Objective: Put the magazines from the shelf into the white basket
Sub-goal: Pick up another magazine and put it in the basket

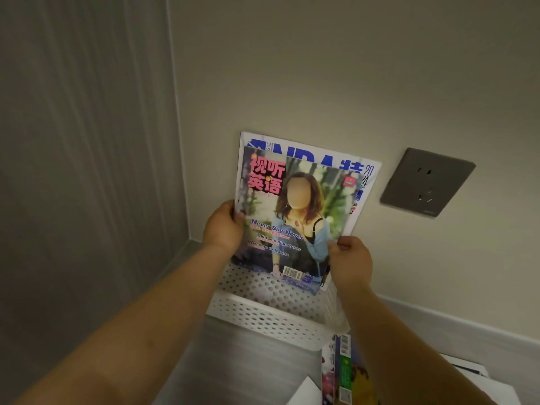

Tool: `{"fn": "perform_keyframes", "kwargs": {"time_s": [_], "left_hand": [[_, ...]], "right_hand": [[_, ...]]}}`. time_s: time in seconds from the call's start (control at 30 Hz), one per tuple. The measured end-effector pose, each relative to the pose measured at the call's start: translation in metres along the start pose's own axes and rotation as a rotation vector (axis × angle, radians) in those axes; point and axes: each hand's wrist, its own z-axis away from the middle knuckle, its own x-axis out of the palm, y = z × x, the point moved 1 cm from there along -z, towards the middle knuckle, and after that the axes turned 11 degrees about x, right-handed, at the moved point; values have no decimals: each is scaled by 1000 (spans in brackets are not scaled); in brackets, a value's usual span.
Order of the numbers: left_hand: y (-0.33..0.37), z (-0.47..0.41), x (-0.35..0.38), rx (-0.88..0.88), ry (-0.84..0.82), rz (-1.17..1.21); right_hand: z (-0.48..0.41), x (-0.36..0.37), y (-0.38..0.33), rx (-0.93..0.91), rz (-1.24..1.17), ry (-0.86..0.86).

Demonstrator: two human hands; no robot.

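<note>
Two magazines stand upright with their lower edges inside the white perforated basket (271, 317). The front magazine (292, 217) has pink Chinese title characters and a person on its cover. Behind it, a larger white and blue magazine (321, 154) leans against the wall. My left hand (223, 226) grips the stack's left edge. My right hand (350, 258) pinches the lower right corner of the stack.
A grey wall socket (426, 182) sits right of the magazines. More magazines (347, 372) stand or lie at the lower right, under my right forearm. The basket rests on a grey floor (251, 363) in a corner between two walls.
</note>
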Motion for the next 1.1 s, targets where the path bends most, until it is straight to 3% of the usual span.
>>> {"fn": "perform_keyframes", "kwargs": {"time_s": [0.33,0.63,0.9,1.1], "left_hand": [[-10,-16,-5,15,14,-162],[-8,-15,-4,21,-65,-226],[-9,33,-19,106,45,-57],[-9,112,-51,-26,67,125]], "right_hand": [[-16,7,-12,-85,143,-3],[-14,-1,-1,-42,188,-54],[19,-30,3,-203,210,-93],[70,-64,31,-215,227,-110]]}}
